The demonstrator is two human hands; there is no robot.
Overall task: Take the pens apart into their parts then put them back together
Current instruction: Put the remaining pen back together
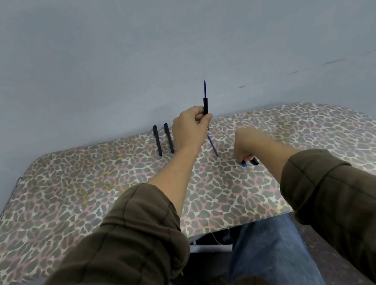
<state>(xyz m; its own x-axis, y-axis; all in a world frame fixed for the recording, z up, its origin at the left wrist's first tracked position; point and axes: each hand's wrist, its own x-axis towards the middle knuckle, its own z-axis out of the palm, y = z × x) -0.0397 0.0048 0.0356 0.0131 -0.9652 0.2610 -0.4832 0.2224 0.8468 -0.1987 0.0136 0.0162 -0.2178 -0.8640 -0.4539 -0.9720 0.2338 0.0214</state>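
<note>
Now | leopard-print board [68, 196], two pens [157, 140] [169, 138] on it | blue-grey wall [96, 58] behind

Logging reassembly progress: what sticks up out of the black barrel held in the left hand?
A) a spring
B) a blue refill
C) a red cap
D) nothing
B: a thin blue refill rises from the top of the black barrel that the left hand grips.

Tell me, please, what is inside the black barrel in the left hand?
A blue refill pokes out of the top of the black barrel, which the left hand grips. How far it runs inside is hidden: the barrel is opaque and fingers cover its lower part.
</note>
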